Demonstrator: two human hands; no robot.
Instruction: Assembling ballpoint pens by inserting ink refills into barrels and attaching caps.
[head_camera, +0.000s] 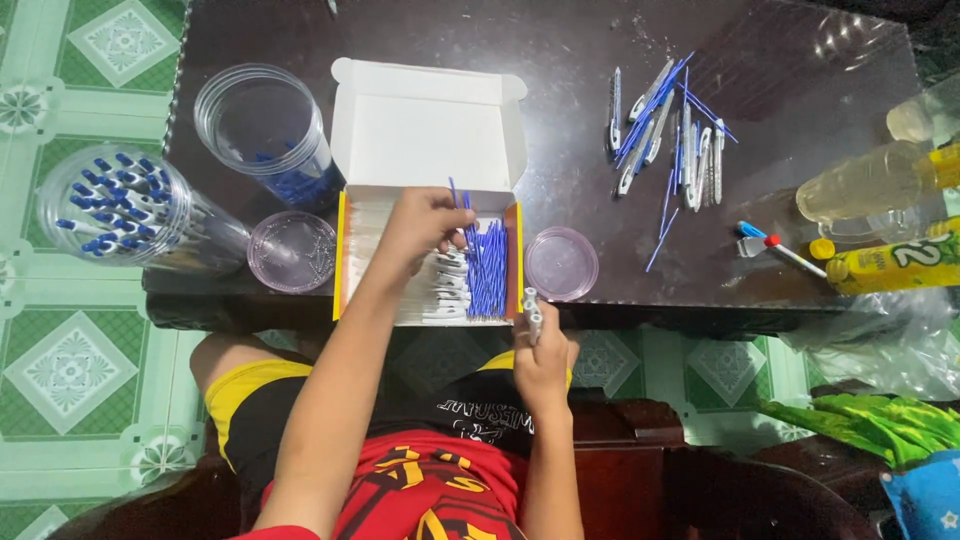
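Refills (488, 268) lie in my box (345, 250), a blue bundle packed against its right wall, long axes running away from me toward the raised lid. My left hand (425, 225) is down in the box just left of that bundle, fingers curled and pinching the top of one or two refills that stick up past the rest; my knuckles cover the contact itself, so I cannot tell how many I have. Beside the bundle, under my wrist, sit pale barrels (450, 285) in a row, partly covered by my forearm.

My right hand (542, 352) is nearer me, at the table edge just outside the box's right front corner, closed around a pale barrel piece (530, 308) held upright, its open end toward the box. So the refills lie up and to the left of that barrel, close by, and the left hand is plainly the nearer one to them.

Either side of the box lies a round clear lid (562, 262). Off left stand two clear jars, one (115, 205) full of blue-capped pens, the other (262, 125) nearly empty. Loose parts (665, 125) are scattered well to the right, with bottles (890, 262) beyond, cut off by the frame. What the barrel in my right hand looks like below my fingers is hidden.
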